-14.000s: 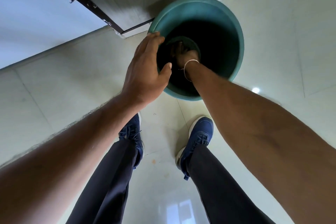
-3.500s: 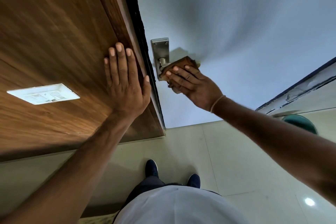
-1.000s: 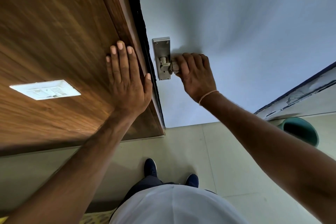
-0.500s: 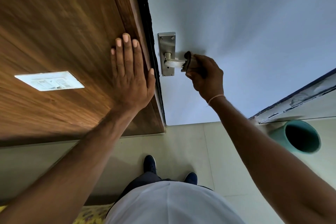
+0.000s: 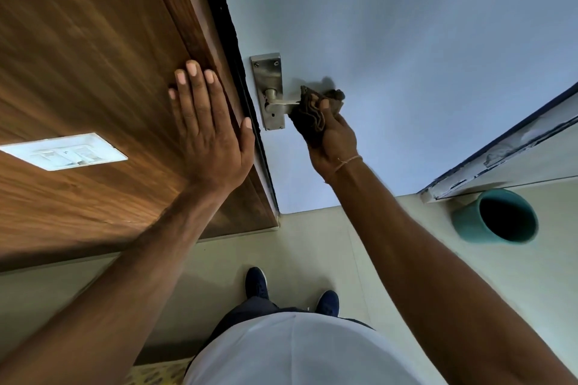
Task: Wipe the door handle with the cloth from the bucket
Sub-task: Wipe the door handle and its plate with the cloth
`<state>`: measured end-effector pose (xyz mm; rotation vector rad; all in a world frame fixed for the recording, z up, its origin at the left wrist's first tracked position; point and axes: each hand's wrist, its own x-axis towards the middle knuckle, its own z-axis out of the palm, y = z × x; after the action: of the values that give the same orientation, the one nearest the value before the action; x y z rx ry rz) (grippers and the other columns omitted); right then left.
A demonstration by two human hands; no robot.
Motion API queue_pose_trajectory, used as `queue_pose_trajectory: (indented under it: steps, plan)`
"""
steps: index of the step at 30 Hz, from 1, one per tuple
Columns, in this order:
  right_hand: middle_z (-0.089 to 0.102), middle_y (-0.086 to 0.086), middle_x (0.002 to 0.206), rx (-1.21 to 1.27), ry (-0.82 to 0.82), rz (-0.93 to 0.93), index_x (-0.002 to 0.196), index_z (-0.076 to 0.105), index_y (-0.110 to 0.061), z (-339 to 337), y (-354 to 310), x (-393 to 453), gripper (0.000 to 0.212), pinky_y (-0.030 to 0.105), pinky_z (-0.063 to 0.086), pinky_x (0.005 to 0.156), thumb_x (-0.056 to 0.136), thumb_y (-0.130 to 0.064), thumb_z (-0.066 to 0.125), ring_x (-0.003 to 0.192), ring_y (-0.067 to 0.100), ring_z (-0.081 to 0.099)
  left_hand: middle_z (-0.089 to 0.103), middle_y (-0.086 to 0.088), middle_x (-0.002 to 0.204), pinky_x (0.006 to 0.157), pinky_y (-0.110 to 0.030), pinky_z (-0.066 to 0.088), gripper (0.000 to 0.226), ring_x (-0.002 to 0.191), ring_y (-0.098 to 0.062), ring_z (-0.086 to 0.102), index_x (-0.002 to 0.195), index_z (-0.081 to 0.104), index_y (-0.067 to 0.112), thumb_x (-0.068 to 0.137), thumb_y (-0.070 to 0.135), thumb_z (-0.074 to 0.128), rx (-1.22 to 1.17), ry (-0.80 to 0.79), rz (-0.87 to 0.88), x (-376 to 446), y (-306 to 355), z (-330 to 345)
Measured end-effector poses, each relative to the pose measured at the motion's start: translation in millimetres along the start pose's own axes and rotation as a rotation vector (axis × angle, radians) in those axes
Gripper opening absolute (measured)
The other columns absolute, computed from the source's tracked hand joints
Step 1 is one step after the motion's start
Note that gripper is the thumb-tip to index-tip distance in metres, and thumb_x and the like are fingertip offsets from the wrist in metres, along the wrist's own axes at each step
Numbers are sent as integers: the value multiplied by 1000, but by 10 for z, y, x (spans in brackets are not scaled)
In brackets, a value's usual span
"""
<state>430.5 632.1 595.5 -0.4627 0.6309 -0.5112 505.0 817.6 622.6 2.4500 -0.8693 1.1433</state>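
A steel lever door handle on its backplate is fixed to the pale blue door. My right hand is shut on a crumpled brown cloth, which covers the lever's free end. The lever's root and the plate show bare. My left hand lies flat with fingers spread on the brown wooden panel left of the door edge. The teal bucket stands on the floor at the right, its inside dark.
A white switch plate sits on the wooden panel at the left. Pale floor tiles run below the door, with my blue shoes on them. A worn dark-edged frame runs diagonally above the bucket.
My right hand has slid the cloth outward along the lever to its free end and turned, so the cloth now shows. The left hand stays on the panel.
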Motion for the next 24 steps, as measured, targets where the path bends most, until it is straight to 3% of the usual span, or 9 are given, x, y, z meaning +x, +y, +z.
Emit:
queue_pose_trajectory:
  steps: [4, 8, 12, 15, 17, 19, 20, 22, 24]
  plan:
    - [72, 23, 124, -457, -15, -245, 136, 56, -8, -113, -203, -10, 46, 55, 64, 88, 94, -4, 75, 110, 41, 74, 31, -37, 165, 132, -62, 22, 82, 156, -52, 27, 161, 25, -11, 102, 32, 62, -4, -6, 3, 0, -11, 9]
    - [74, -3, 111, -1045, -78, -585, 132, 64, -14, -268, -316, 51, 52, 32, 63, 93, 85, 7, 71, 102, 5, 74, 32, -35, 166, 132, -61, 22, 80, 157, -51, 27, 162, 25, -9, 103, 33, 60, -2, -7, 10, 1, -38, 0]
    - [74, -5, 113, -1386, -76, -854, 126, 70, -26, -264, -369, 124, 58, 37, 64, 87, 80, 9, 67, 98, 13, 72, 30, -34, 167, 132, -62, 23, 79, 158, -50, 26, 163, 24, -9, 105, 33, 57, -10, -22, 23, -7, -50, -15]
    - [76, -5, 99, -1036, -5, -654, 122, 70, -18, -226, -275, 52, 49, 25, 63, 76, 83, 12, 68, 85, 3, 74, 30, -34, 167, 132, -61, 23, 79, 158, -50, 26, 163, 24, -8, 104, 33, 57, -6, -23, 24, -3, -53, -22]
    - [77, 1, 95, -708, 59, -443, 123, 67, -11, -217, -140, 44, 43, 33, 61, 72, 86, 11, 70, 80, 16, 77, 30, -34, 167, 132, -61, 24, 78, 158, -50, 27, 162, 25, -9, 104, 32, 58, -8, -23, 22, -2, -52, -32]
    - [75, 16, 101, -406, 43, -234, 124, 63, -5, -177, 26, 9, 31, 49, 58, 74, 95, 5, 67, 86, 38, 72, 30, -33, 168, 131, -61, 25, 77, 159, -49, 26, 162, 25, -8, 105, 32, 57, -11, -32, 28, -1, -59, -42]
    - [72, 20, 105, -298, 32, -154, 127, 61, -2, -136, 94, -14, 28, 50, 60, 75, 100, 3, 62, 90, 41, 70, 29, -33, 168, 132, -61, 24, 77, 159, -48, 25, 162, 25, -8, 105, 31, 57, -9, -37, 32, -2, -66, -48]
    - [69, 21, 108, -121, 3, -46, 135, 56, 2, -29, 187, -47, 30, 47, 63, 78, 105, 3, 52, 92, 38, 69, 29, -32, 169, 132, -60, 24, 77, 160, -47, 25, 163, 25, -7, 104, 31, 57, -5, -40, 36, -3, -80, -59]
    - [69, 20, 107, -19, -46, 23, 138, 54, 3, 107, 256, -75, 33, 50, 59, 93, 106, 4, 46, 95, 34, 68, 29, -32, 169, 132, -60, 24, 77, 160, -47, 25, 163, 26, -7, 104, 31, 58, -4, -39, 38, 0, -82, -73]
